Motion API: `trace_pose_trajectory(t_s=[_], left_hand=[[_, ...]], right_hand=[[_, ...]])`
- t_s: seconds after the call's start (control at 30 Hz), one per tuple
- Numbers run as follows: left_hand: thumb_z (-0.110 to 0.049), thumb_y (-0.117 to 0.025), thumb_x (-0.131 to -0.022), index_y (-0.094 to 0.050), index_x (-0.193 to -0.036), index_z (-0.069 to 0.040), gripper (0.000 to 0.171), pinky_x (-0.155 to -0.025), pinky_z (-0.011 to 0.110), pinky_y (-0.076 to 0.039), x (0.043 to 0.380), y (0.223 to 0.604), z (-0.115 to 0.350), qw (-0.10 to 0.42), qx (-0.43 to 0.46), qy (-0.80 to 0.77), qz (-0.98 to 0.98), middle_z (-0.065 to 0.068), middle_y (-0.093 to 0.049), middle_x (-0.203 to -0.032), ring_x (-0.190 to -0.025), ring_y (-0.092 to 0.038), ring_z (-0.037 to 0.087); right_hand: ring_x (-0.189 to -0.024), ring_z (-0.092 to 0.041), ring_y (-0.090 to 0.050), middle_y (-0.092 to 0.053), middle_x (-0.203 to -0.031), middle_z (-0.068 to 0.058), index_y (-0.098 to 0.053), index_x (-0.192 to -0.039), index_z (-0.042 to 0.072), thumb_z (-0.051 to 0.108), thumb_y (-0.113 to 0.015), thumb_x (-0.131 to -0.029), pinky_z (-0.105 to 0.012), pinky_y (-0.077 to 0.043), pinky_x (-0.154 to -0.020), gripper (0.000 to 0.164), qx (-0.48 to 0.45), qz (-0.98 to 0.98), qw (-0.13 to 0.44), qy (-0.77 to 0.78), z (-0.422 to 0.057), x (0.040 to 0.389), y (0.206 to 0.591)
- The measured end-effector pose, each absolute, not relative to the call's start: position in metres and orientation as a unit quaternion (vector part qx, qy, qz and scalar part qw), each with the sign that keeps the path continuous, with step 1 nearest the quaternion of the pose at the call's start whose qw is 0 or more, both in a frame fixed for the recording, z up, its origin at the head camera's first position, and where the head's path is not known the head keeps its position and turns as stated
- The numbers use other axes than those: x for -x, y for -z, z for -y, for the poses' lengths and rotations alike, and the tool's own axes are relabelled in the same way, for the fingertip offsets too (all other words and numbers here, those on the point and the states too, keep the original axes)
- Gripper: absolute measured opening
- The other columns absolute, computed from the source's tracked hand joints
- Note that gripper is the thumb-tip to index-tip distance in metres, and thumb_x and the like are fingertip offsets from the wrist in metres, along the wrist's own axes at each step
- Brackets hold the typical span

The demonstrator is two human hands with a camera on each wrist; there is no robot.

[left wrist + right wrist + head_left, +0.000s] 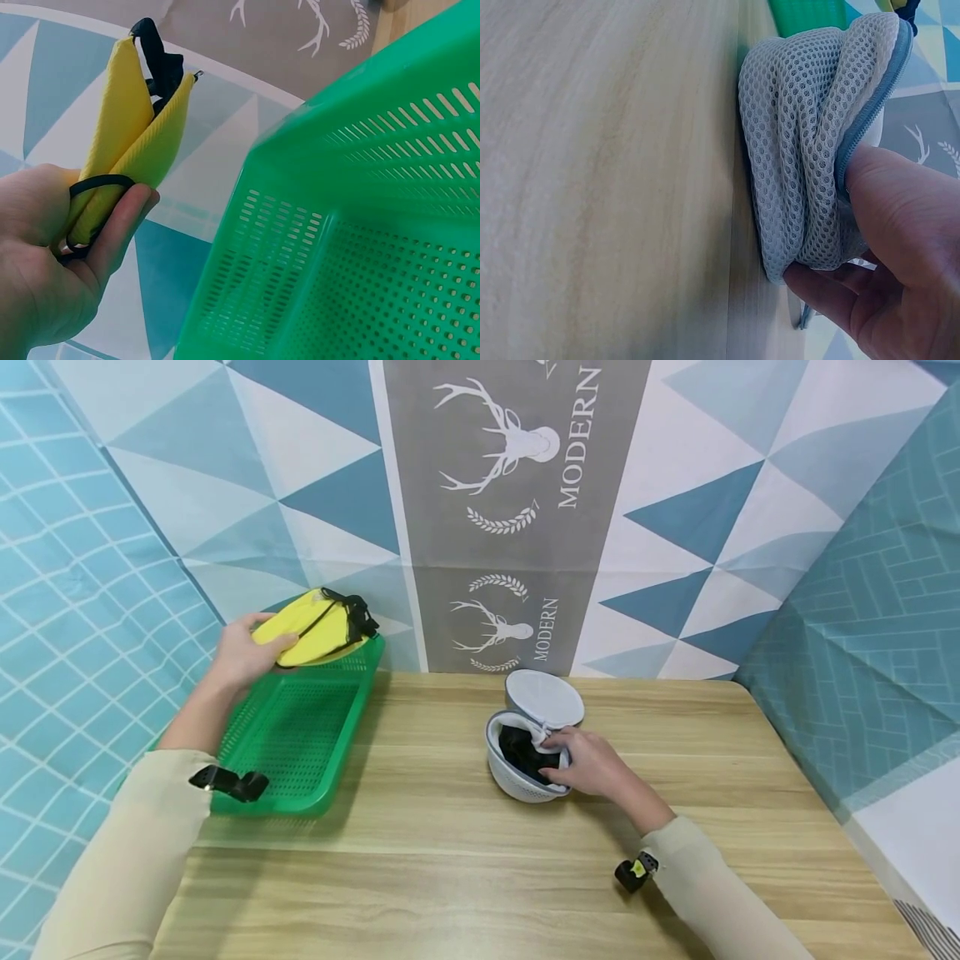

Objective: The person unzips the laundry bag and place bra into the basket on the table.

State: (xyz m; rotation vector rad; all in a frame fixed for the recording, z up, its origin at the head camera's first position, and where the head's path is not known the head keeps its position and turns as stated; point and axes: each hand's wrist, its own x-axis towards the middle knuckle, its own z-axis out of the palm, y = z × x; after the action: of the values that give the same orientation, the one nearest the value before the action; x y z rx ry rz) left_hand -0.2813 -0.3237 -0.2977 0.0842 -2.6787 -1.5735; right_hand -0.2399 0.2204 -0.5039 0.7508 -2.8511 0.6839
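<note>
My left hand (243,652) holds a folded yellow fabric piece (324,628) with black straps above the far end of a green plastic basket (351,735). In the left wrist view the yellow piece (139,127) is doubled over, thumb on one side, a black band around its lower part. On the table stands a round white mesh laundry bag (517,781), its zippered lid (545,697) folded back. Black fabric (521,747) lies inside. My right hand (588,764) grips the bag's right rim. In the right wrist view the thumb lies at the grey zipper edge (874,97).
The wooden table (420,877) reaches a patterned cloth backdrop (510,535) with deer prints. Blue tiled-pattern sheets (67,568) hang at the left and right. The green basket's raised walls stand at the table's left side. Each forearm carries a small black wrist device (636,870).
</note>
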Motion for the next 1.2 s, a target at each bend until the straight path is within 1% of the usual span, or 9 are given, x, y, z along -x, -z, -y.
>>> trace_pose_trajectory(t_s=[0.07,0.13,0.2,0.3,0.5,0.73,0.87,1.1,1.2], left_hand=[[-0.022,-0.055,-0.116,-0.015,-0.177,0.005,0.078,-0.079,0.025,-0.070,0.283,0.299,0.325,0.020,-0.027,0.502,0.864,0.039,-0.040,-0.162,-0.071,-0.072,-0.005],[-0.023,-0.055,-0.116,-0.016,-0.176,0.006,0.077,-0.078,0.025,-0.071,0.286,0.301,0.326,0.022,-0.025,0.495,0.868,0.037,-0.043,-0.158,-0.070,-0.071,-0.004],[-0.024,-0.055,-0.116,-0.017,-0.176,0.007,0.077,-0.077,0.026,-0.071,0.288,0.302,0.328,0.022,-0.023,0.489,0.872,0.035,-0.046,-0.153,-0.069,-0.071,-0.004],[-0.026,-0.057,-0.115,-0.020,-0.175,0.008,0.077,-0.073,0.026,-0.070,0.290,0.304,0.329,0.020,-0.023,0.474,0.880,0.033,-0.048,-0.148,-0.069,-0.070,-0.003],[-0.030,-0.059,-0.115,-0.026,-0.174,0.005,0.077,-0.067,0.022,-0.066,0.293,0.306,0.331,0.019,-0.031,0.441,0.897,0.032,-0.051,-0.145,-0.070,-0.066,-0.003],[-0.034,-0.057,-0.116,-0.021,-0.176,0.004,0.080,-0.067,0.025,-0.065,0.296,0.311,0.336,-0.010,-0.036,0.425,0.904,0.036,-0.049,-0.150,-0.069,-0.068,0.000],[-0.033,-0.056,-0.117,-0.018,-0.176,0.006,0.081,-0.067,0.026,-0.066,0.296,0.314,0.340,-0.018,-0.037,0.421,0.906,0.041,-0.047,-0.152,-0.069,-0.069,0.002],[-0.031,-0.057,-0.117,-0.017,-0.176,0.008,0.081,-0.066,0.026,-0.066,0.301,0.323,0.348,-0.017,-0.043,0.421,0.906,0.036,-0.053,-0.139,-0.065,-0.067,0.001],[-0.029,-0.057,-0.116,-0.016,-0.175,0.009,0.081,-0.066,0.026,-0.067,0.304,0.326,0.352,-0.016,-0.045,0.422,0.906,0.030,-0.056,-0.131,-0.065,-0.068,0.001]], right_hand=[[-0.114,-0.031,-0.079,-0.080,-0.129,-0.009,-0.083,-0.127,0.014,0.049,-0.086,-0.095,-0.048,-0.065,-0.094,0.048,-0.256,0.937,0.061,-0.229,-0.220,0.236,0.499],[-0.111,-0.035,-0.078,-0.080,-0.126,-0.012,-0.083,-0.125,0.013,0.047,-0.087,-0.094,-0.053,-0.065,-0.092,0.046,-0.253,0.935,0.059,-0.240,-0.218,0.233,0.493],[-0.113,-0.039,-0.078,-0.080,-0.127,-0.015,-0.083,-0.125,0.011,0.044,-0.088,-0.093,-0.058,-0.065,-0.094,0.046,-0.248,0.936,0.049,-0.246,-0.214,0.226,0.481],[-0.114,-0.038,-0.078,-0.080,-0.128,-0.014,-0.084,-0.125,0.013,0.045,-0.088,-0.093,-0.057,-0.065,-0.094,0.046,-0.245,0.937,0.047,-0.244,-0.214,0.228,0.482],[-0.114,-0.034,-0.078,-0.079,-0.131,-0.009,-0.084,-0.127,0.019,0.052,-0.090,-0.091,-0.052,-0.065,-0.093,0.049,-0.245,0.940,0.055,-0.232,-0.222,0.243,0.504],[-0.116,-0.031,-0.079,-0.080,-0.131,-0.004,-0.084,-0.127,0.022,0.051,-0.091,-0.090,-0.051,-0.065,-0.095,0.048,-0.243,0.942,0.058,-0.225,-0.223,0.248,0.513],[-0.115,-0.032,-0.079,-0.081,-0.130,-0.005,-0.085,-0.126,0.021,0.049,-0.091,-0.090,-0.052,-0.065,-0.094,0.046,-0.245,0.941,0.057,-0.226,-0.221,0.245,0.508],[-0.117,-0.033,-0.077,-0.079,-0.132,-0.010,-0.083,-0.129,0.016,0.050,-0.087,-0.094,-0.050,-0.064,-0.095,0.049,-0.250,0.940,0.048,-0.227,-0.217,0.234,0.493],[-0.116,-0.038,-0.077,-0.079,-0.131,-0.014,-0.084,-0.127,0.014,0.047,-0.087,-0.094,-0.056,-0.064,-0.094,0.047,-0.242,0.941,0.036,-0.234,-0.215,0.229,0.483]])
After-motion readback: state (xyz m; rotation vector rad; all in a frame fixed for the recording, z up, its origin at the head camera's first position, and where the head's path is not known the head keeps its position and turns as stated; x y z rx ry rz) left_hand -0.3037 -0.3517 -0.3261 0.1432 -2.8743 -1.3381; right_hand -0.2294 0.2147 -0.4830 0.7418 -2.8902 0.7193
